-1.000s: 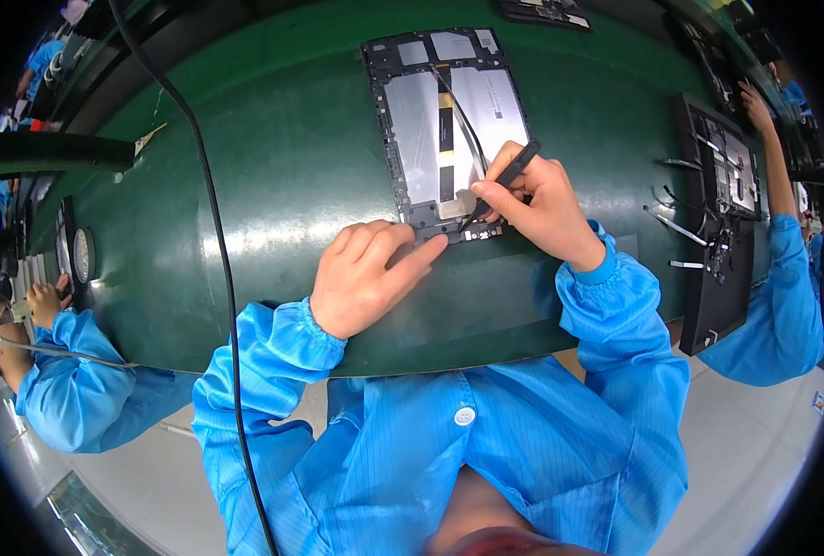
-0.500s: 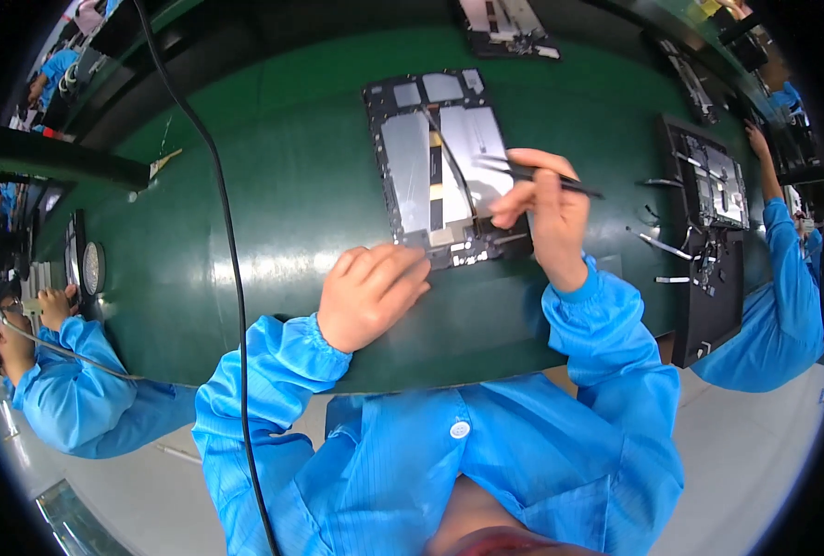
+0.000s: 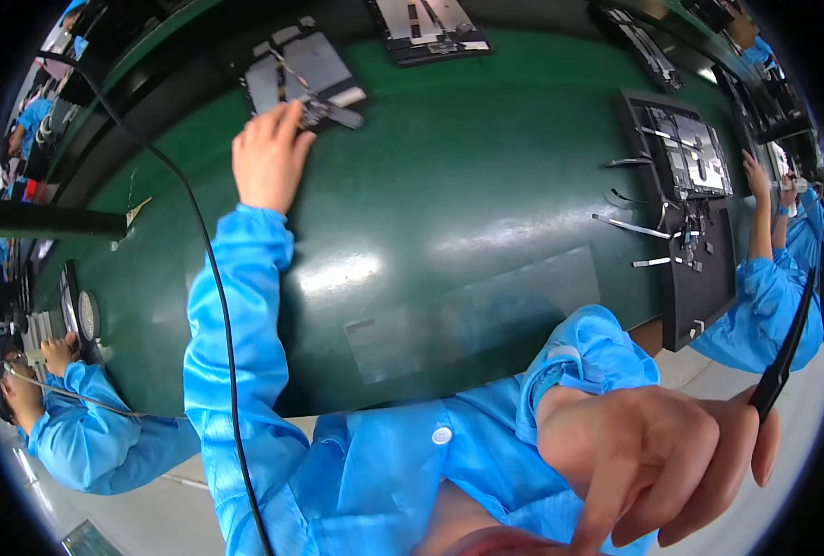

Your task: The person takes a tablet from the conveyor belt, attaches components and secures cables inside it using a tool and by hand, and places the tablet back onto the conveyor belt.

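Observation:
At the far left of the table, my left hand has its fingers and thumb on the near edge of an opened tablet. Grey panels, a thin dark cable and small parts show in that tablet; my fingers hide part of its near edge. My right hand is raised close to the camera at the lower right, its fingers curled. Black tweezers stick up from between its fingers, and their lower part is hidden by the hand.
Another opened tablet lies at the back. A black tray with a device and loose ribbon cables stands at the right. Faint rectangular outlines mark the near tabletop. A black cable hangs across the left; co-workers sit on both sides.
My left hand has gone forward and left, and the opened tablet has shifted from the middle to the far left. My right hand has come back toward the camera with the tweezers.

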A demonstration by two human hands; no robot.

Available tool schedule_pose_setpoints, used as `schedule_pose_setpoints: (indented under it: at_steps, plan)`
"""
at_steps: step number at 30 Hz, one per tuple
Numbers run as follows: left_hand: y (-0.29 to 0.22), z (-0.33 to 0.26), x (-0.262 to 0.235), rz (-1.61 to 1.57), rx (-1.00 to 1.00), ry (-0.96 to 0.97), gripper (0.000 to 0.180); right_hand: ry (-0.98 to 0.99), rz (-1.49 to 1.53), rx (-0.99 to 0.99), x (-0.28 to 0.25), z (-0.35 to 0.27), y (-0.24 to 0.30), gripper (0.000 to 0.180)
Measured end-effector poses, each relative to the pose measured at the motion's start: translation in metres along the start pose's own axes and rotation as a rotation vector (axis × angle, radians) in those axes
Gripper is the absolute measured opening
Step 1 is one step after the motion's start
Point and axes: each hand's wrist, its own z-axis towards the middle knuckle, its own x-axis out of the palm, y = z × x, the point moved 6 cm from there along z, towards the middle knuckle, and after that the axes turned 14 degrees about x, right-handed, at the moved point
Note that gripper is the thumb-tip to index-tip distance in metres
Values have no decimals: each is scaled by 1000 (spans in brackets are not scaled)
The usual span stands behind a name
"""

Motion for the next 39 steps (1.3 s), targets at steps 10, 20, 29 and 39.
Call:
schedule_pose_setpoints:
  at_steps: [10,20,29,39]
  plan:
    - [-6,82,58,-242,162,-73,44,-338,79,20,3,-12,20,35]
    - [-18,143,116,-124,377,260,53,-805,101,-364,-22,19,10,20]
    - [-40,144,114,105,434,175,64,-338,0,-113,-26,25,8,33]
    - [-87,36,-27,-192,479,176,64,-657,-180,-346,-36,2,28,21]
